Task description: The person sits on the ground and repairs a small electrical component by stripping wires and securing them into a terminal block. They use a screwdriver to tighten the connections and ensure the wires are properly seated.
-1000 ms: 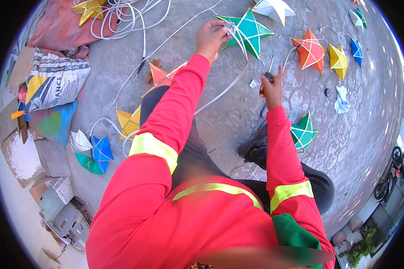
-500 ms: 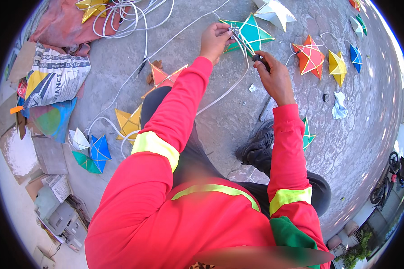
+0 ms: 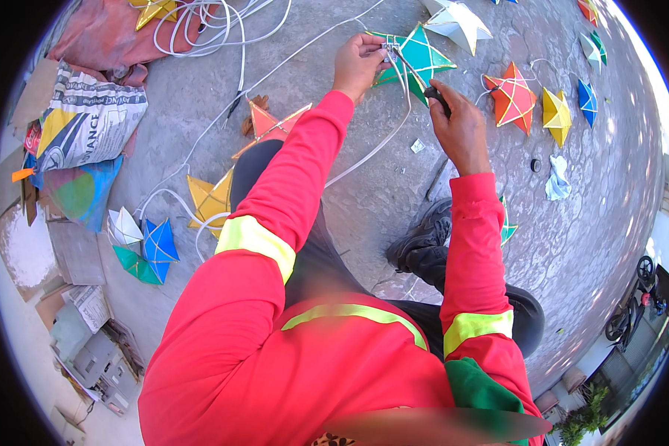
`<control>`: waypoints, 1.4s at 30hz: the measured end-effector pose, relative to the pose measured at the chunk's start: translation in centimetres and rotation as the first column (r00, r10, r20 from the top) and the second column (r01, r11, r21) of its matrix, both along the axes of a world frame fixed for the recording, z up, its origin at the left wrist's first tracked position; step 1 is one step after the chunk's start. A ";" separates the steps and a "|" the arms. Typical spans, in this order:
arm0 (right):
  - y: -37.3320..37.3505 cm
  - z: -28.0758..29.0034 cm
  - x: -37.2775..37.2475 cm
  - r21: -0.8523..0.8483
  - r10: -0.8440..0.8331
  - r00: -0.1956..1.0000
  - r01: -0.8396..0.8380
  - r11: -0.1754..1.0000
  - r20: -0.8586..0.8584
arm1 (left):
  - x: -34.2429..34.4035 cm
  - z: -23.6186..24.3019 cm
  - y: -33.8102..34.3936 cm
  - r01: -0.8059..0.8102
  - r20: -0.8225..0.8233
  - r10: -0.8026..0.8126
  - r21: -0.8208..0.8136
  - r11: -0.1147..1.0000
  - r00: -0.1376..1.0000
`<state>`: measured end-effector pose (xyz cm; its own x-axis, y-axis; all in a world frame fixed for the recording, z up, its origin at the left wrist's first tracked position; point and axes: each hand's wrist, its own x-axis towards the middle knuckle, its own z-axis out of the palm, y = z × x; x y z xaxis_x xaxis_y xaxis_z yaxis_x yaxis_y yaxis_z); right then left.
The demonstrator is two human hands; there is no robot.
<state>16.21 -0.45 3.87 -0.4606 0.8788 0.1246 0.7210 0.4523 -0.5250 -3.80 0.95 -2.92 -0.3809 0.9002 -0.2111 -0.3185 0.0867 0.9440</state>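
Pinched in the fingers of my left hand (image 3: pixel 357 67) is a small pale electrical fitting (image 3: pixel 389 50), possibly a socket part; its fine detail is too small to make out. A white cable (image 3: pixel 379 146) runs from it down toward my legs. My right hand (image 3: pixel 461 130) is closed round the dark handle of a screwdriver (image 3: pixel 437 98), whose thin shaft slants up to the fitting. Just beyond both hands a green star lantern (image 3: pixel 427 56) with gold edging lies on the ground, partly behind the tool and fitting.
Star lanterns in white (image 3: pixel 459 26), red (image 3: pixel 514 97) and yellow (image 3: pixel 557 115) lie ahead and right. A coiled white cable (image 3: pixel 223 26) and a printed sack (image 3: pixel 97 119) are at the left. Nearer my right arm are a pale crumpled scrap (image 3: pixel 559 178) and a black tape roll (image 3: pixel 535 165).
My right hand has shifted slightly, and the screwdriver's tip now sits higher on the fitting. My left hand keeps its hold with little movement. The whole view has tilted a little.
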 end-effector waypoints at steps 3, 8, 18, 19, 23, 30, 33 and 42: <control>-0.1 0.8 -0.1 0.079 -0.034 0.992 0.025 0.997 0.123 | -0.1 -0.1 0.0 -0.013 -0.014 0.012 -0.006 1.000 1.000; 0.0 1.6 -0.5 0.221 0.004 0.988 -0.038 0.974 0.151 | -0.1 -0.5 0.2 -0.028 -0.088 0.029 0.007 1.000 0.996; 0.9 2.3 -1.2 0.287 0.070 0.961 -0.150 0.946 0.269 | 0.0 -0.4 0.0 -0.105 -0.270 0.122 0.077 0.992 0.955; 1.0 2.5 -1.4 0.303 0.075 0.957 -0.162 0.939 0.279 | 0.0 -0.5 0.0 -0.112 -0.280 0.129 0.075 0.991 0.951; 1.1 3.4 -2.3 0.356 0.082 0.919 -0.230 0.906 0.385 | -0.1 -0.8 0.0 -0.130 -0.479 0.168 0.112 0.985 0.861; 2.0 3.9 -3.1 0.404 0.158 0.905 -0.326 0.855 0.396 | -0.2 -0.6 -0.1 -0.158 -0.476 0.213 0.152 0.976 0.853; 2.4 3.6 -2.8 0.288 0.160 0.952 -0.235 0.928 0.263 | -0.2 -0.5 -0.1 -0.149 -0.461 0.197 0.140 0.979 0.865; 3.2 4.2 -2.8 0.236 0.254 0.946 -0.299 0.924 0.203 | 0.0 -0.4 0.0 -0.135 -0.399 0.155 0.077 0.988 0.904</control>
